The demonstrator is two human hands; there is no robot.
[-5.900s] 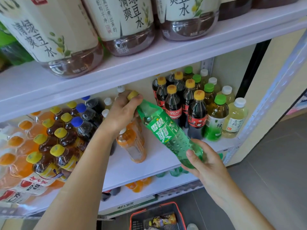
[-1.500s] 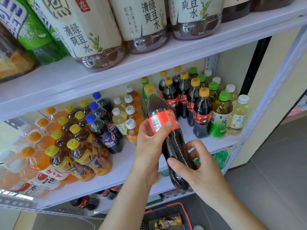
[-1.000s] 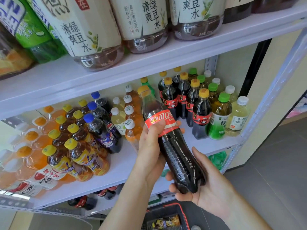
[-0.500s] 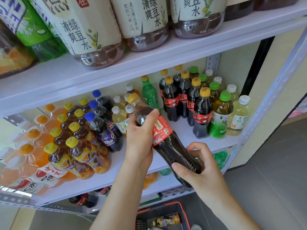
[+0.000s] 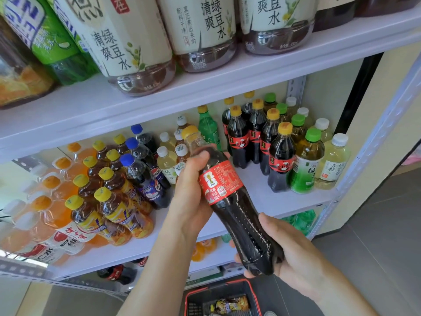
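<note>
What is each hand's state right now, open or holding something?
Left hand: closed, fingers wrapped round the upper part of the cola bottle.
Right hand: closed, cupping the same bottle's base.

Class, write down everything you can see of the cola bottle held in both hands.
The cola bottle is clear plastic, holding dark drink, with a yellow cap on and a red label round its upper body. It tilts, cap up and left, base lower right, in front of the shelf. The left hand grips it at the label; the right hand cups its base.
</note>
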